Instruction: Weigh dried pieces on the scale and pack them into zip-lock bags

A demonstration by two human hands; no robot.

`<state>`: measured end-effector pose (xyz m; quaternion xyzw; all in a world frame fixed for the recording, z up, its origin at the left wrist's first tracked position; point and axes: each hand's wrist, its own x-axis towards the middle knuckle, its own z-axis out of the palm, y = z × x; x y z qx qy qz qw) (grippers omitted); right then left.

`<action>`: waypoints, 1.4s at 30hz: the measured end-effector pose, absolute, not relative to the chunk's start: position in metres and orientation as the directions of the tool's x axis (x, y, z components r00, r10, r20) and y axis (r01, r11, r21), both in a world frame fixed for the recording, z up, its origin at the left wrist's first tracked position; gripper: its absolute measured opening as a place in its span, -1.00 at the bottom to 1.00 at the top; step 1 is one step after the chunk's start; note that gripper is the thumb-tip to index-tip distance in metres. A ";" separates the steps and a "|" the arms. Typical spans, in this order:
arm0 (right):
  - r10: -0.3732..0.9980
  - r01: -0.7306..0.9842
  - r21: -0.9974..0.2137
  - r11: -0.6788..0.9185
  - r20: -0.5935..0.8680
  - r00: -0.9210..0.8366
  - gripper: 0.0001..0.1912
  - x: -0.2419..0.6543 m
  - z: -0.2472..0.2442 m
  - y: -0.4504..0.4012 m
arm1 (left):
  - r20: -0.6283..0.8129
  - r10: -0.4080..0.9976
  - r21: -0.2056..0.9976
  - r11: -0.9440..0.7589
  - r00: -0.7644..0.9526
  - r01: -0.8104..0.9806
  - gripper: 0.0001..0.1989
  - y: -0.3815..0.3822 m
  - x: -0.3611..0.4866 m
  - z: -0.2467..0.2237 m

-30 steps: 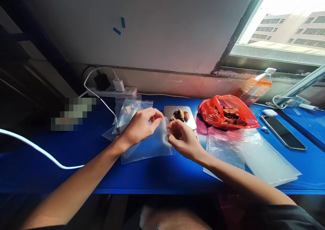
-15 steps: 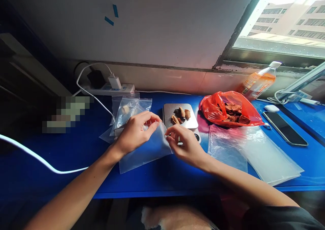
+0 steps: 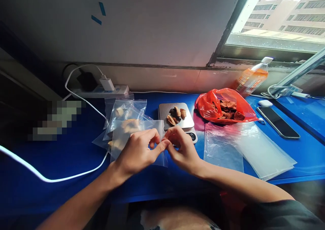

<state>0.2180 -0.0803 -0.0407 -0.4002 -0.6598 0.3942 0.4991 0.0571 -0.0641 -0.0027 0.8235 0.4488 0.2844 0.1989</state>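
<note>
The left hand (image 3: pixel 141 148) and right hand (image 3: pixel 182 152) are pinching the right edge of a clear bag (image 3: pixel 118 146), just left of a scale (image 3: pixel 162 113). Filled bags (image 3: pixel 138 106) are lying behind it, apparently done. Brown chunks (image 3: pixel 175 114) are sitting on the scale, seemingly still unbagged; more are lying in a red bag (image 3: pixel 207 108). Flat bags (image 3: pixel 266 155) are lying at right, apparently unused.
</note>
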 end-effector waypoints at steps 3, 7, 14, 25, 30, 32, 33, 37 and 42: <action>0.930 0.111 -0.934 0.340 0.317 -0.185 -0.96 0.217 -0.041 -0.082 | 0.086 0.881 0.715 -0.379 0.465 0.587 -0.70 -0.061 0.057 -0.001; 0.929 0.048 -0.945 0.323 0.308 -0.206 -0.97 0.217 -0.040 -0.083 | -0.053 0.844 0.776 -0.301 0.533 0.554 -0.69 -0.055 0.053 0.003; 0.856 0.337 -0.788 0.516 0.464 -0.227 -0.90 0.221 -0.039 -0.082 | -0.051 0.835 0.753 -0.327 0.547 0.571 -0.75 -0.056 0.053 0.005; 0.758 0.669 -0.475 0.572 0.617 -0.210 -0.80 0.217 -0.039 -0.085 | 0.190 0.885 0.580 -0.450 0.425 0.679 -0.77 -0.069 0.064 -0.003; 0.762 0.747 -0.382 0.544 0.597 -0.249 -0.79 0.220 -0.037 -0.085 | 0.322 0.840 0.440 -0.541 0.436 0.717 -0.77 -0.070 0.062 -0.007; 0.757 0.748 -0.341 0.570 0.573 -0.315 -0.82 0.220 -0.035 -0.086 | 0.346 0.807 0.417 -0.589 0.478 0.692 -0.78 -0.070 0.061 -0.009; 0.757 0.744 -0.333 0.579 0.560 -0.338 -0.82 0.220 -0.035 -0.087 | 0.356 0.794 0.412 -0.607 0.492 0.680 -0.78 -0.070 0.061 -0.011; 0.768 0.738 -0.334 0.587 0.519 -0.376 -0.72 0.220 -0.034 -0.088 | 0.399 0.752 0.412 -0.658 0.525 0.630 -0.75 -0.070 0.059 -0.009; 0.772 0.711 -0.346 0.613 0.455 -0.444 -0.32 0.228 -0.033 -0.084 | 0.484 0.598 0.285 -0.798 0.639 0.531 -0.92 -0.066 0.048 0.005</action>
